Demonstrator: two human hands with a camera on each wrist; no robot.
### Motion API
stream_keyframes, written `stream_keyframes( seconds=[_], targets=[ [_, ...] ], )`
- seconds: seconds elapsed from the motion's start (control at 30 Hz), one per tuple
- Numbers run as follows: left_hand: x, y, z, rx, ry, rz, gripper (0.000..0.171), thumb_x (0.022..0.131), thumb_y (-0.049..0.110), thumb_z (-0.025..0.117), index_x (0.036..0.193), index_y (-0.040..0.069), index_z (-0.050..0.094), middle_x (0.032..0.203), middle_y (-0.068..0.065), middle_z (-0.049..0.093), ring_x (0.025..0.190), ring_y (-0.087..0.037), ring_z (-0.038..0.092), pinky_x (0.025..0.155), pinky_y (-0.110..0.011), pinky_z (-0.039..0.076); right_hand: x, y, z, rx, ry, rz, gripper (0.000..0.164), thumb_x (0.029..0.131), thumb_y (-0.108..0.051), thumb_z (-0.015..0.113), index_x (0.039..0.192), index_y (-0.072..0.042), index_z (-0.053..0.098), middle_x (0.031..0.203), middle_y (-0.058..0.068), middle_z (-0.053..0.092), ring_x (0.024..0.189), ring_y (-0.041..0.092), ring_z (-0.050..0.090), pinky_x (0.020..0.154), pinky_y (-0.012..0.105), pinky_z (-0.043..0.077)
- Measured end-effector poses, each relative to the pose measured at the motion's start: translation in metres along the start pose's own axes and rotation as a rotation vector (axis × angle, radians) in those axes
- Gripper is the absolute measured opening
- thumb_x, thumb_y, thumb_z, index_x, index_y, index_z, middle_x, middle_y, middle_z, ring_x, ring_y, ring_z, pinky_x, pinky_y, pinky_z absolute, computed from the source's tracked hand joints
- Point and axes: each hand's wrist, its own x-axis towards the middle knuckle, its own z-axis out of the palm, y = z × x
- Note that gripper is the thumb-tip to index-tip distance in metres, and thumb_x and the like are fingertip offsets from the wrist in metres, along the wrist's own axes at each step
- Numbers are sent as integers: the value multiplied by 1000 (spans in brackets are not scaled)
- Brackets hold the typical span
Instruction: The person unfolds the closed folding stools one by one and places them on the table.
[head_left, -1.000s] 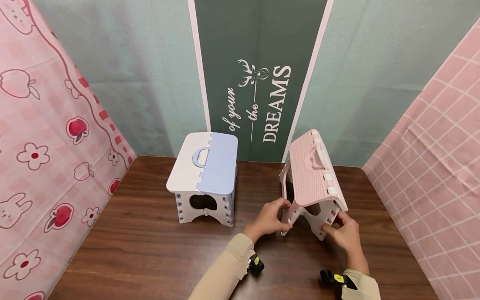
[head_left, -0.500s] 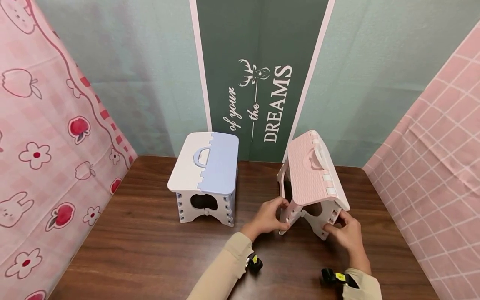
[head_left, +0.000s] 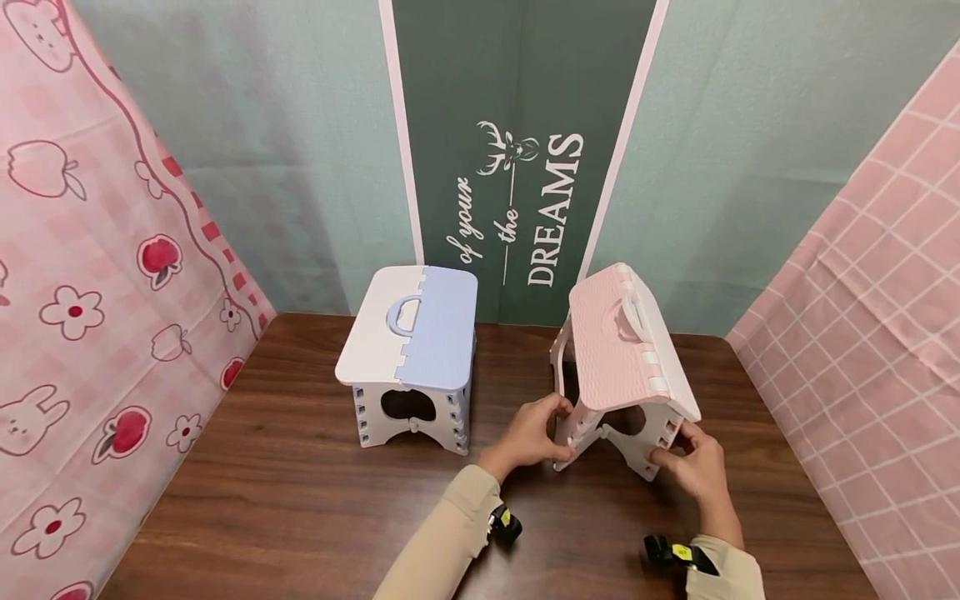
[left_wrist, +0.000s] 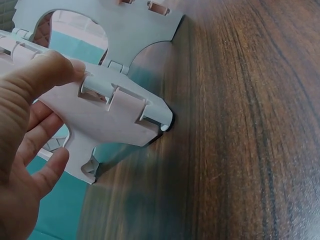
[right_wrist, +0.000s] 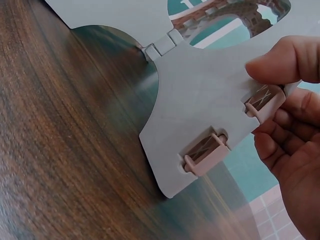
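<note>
A pink and white folding step stool (head_left: 613,342) stands at the right of the table, its top bent into a ridge and its end panel partly folded at the hinge. My left hand (head_left: 531,432) grips its left front leg, the thumb (left_wrist: 55,67) on the hinged corner and the fingers round the pink side. At the right front leg, my right hand (head_left: 697,467) pinches the edge, with the thumb (right_wrist: 280,62) on the white end panel and the fingers behind. The stool's feet are at the wooden table top.
A blue and white folding stool (head_left: 438,333) stands fully unfolded, flat-topped, to the left on the wooden table (head_left: 300,517). A green cloth backdrop (head_left: 300,167) hangs behind. Pink cloths flank the table at the left (head_left: 112,333) and right (head_left: 885,333).
The pink stool's left side has shifted a little left along with my left hand, so its legs stand slightly wider and its ridge sits lower. The blue stool has stayed put.
</note>
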Motion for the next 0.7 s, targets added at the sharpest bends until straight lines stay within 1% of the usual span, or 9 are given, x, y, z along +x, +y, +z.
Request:
stream_keyframes(
  seconds=[0.1,0.13,0.27,0.33,0.37,0.4,0.6,0.7],
  targets=[
    [0,-1,-1,-5,-2,2,53,60,11,84,104,10,55,97,0,60,90,-12,56,78,-21,45,0,1,-1,1,-2,6,35,54,16,71,87,8,61,72,-12,59,66,1,54,57,14,44],
    [0,-1,-1,4,0,13,53,60,12,83,104,9,55,97,0,60,89,-11,56,78,-21,45,0,4,-1,0,-4,9,35,54,15,71,87,8,61,73,-12,59,66,1,54,57,14,43],
    [-1,-2,-1,3,6,31,53,59,11,83,103,8,54,96,0,59,89,-11,55,78,-21,45,1,23,0,-1,-1,32,36,54,14,72,88,7,62,74,-15,59,66,1,54,57,14,43],
    [-1,-3,-1,2,11,39,53,59,10,83,103,8,54,95,0,59,88,-12,55,78,-24,46,2,34,1,-1,3,41,37,55,14,73,90,6,62,74,-15,59,66,1,54,58,14,43],
    [-1,-3,-1,-10,10,33,54,59,10,83,104,8,55,95,-1,59,89,-13,55,78,-25,46,2,38,1,2,5,42,38,55,14,73,90,5,62,75,-15,59,67,1,55,58,14,44],
    [-1,-4,-1,1,13,41,53,58,10,83,104,8,54,95,0,59,88,-13,56,78,-25,46,2,41,1,6,7,39,38,55,14,73,91,5,62,75,-16,59,67,0,55,59,14,43],
    [-3,-4,-3,11,8,28,53,60,10,83,104,9,54,96,1,59,89,-10,55,79,-27,47,2,47,2,32,7,17,39,56,14,71,93,6,61,76,-14,60,69,0,56,59,14,44],
    [-4,-3,-3,8,9,2,53,61,11,84,105,10,55,97,2,59,90,-10,55,79,-26,47,2,46,2,28,2,15,38,57,12,72,93,6,61,75,-14,60,68,1,55,59,14,44]
  ],
)
